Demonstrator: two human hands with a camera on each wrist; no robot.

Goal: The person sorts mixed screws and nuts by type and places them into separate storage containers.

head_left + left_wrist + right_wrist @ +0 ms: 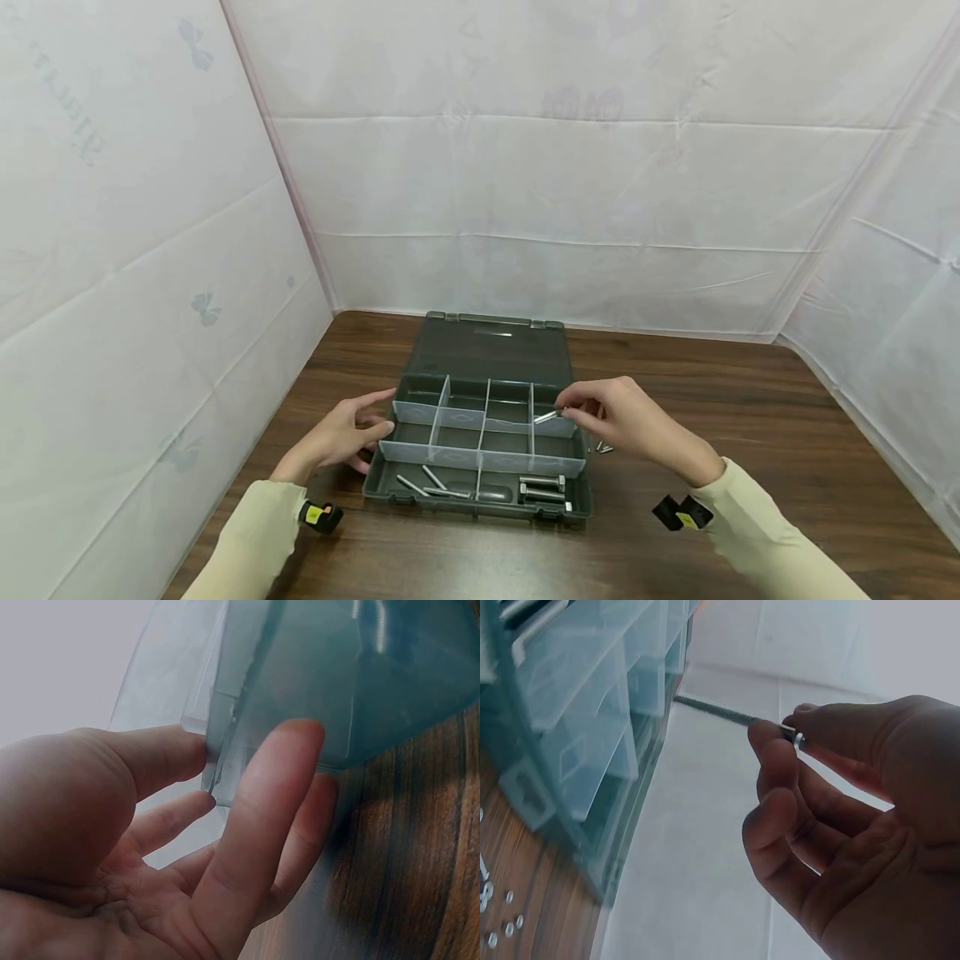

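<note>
Head view: 1 grey organizer box [480,350] open on the brown table [750,417], lid laid flat behind the tray, pale dividers splitting the tray into small bays. Left hand [341,437] against the box's left wall, fingers straight and spread, thumb toward the rim, gripping nothing. Right hand [626,417] over the right rear bay, thumb and forefinger pinching 1 long screw [547,414] by its head end, shaft pointing left over the bay, tip just above the divider. Front left bay: about 3 thin rods [427,483] lying loose and crossed. Front right bay: 2 thick bolts [542,487] lying side by side. A few small nuts [602,448] on the table just right of the box, under the right hand; exact count not clear here. 1 black-and-yellow wrist unit on each sleeve, 2 in all.

Left wrist view: left hand [187,847] open, fingertips [202,746] touching the translucent box corner [315,682], wood grain beside it.

Right wrist view: right hand [855,817] curled, the screw [727,714] held at the fingertips, threaded shaft reaching toward the box [577,720]; about 5 nuts [499,915] on the wood at lower left.
</note>
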